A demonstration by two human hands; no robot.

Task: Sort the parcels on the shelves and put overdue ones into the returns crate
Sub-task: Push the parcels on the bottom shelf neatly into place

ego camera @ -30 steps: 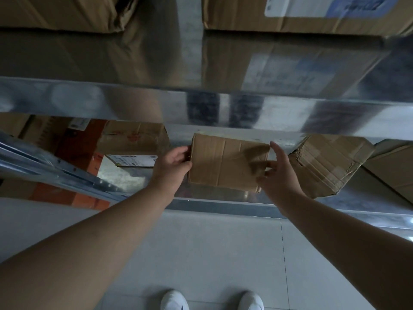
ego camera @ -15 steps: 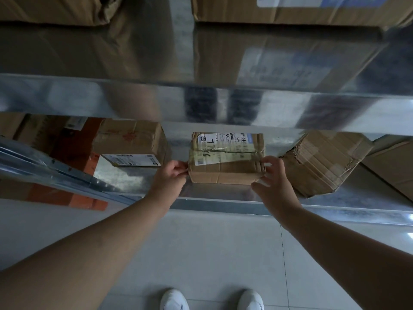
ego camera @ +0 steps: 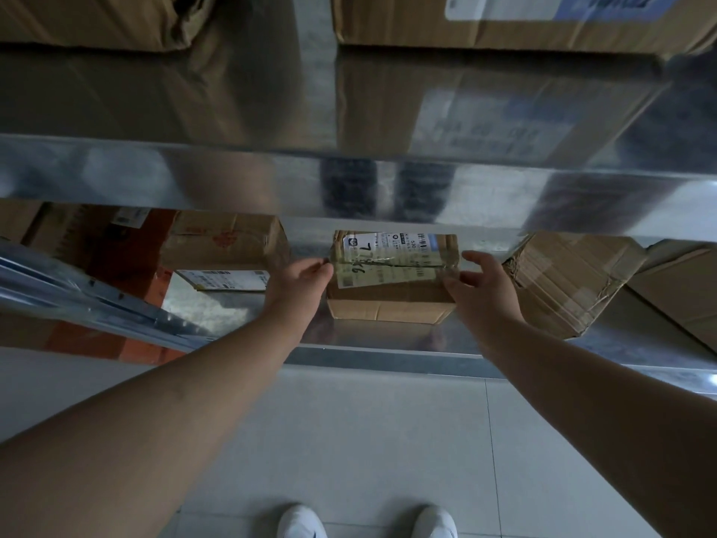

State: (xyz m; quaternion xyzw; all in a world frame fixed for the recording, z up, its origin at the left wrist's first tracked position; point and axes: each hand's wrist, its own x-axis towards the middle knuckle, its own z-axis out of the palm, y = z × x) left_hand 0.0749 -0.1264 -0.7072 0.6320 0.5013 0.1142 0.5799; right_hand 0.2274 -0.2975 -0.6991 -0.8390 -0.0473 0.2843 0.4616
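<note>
Two hands steady one labelled parcel [ego camera: 392,279] on the lower metal shelf [ego camera: 388,357].

The left hand [ego camera: 297,283] pinches its left edge; the right hand [ego camera: 483,291], fingers spread, touches the right (two other boxes flank it).

Four cardboard parcels [ego camera: 392,277] are counted on the lower shelf [ego camera: 388,359], two on the upper shelf [ego camera: 232,180]; two hands [ego camera: 298,285] and two white shoes [ego camera: 300,522] are seen.
</note>
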